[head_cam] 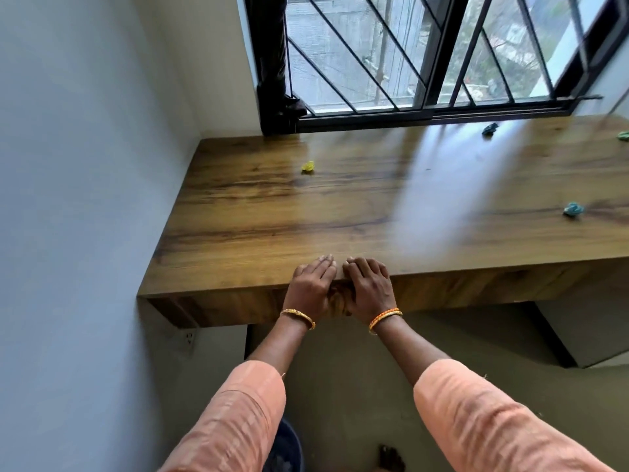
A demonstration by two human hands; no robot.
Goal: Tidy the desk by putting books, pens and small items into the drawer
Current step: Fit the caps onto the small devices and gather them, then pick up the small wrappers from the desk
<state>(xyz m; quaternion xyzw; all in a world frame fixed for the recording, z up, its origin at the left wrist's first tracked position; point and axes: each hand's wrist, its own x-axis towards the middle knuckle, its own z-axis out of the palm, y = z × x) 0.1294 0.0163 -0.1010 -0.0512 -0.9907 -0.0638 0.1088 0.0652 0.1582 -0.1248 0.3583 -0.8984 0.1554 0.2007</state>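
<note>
Head view, left hand (312,284): I see it flat, fingers straight, palm down on the surface (306,212) front edge at 6 o'clock.
Right hand (369,284): same, just beside it.
Yellow paper ball (308,166): 11 o'clock.
Blue ball (573,209): 3 o'clock.

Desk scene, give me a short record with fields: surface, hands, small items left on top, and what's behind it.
surface: wooden desk, set in a corner against the wall
left hand: flat on the desk's front edge, fingers straight
right hand: flat on the front edge, beside the left
drawer: none seen open
items on top: yellow paper ball, dark blue paper ball, light blue paper ball, green paper ball at the picture's right edge
behind: barred window
</note>
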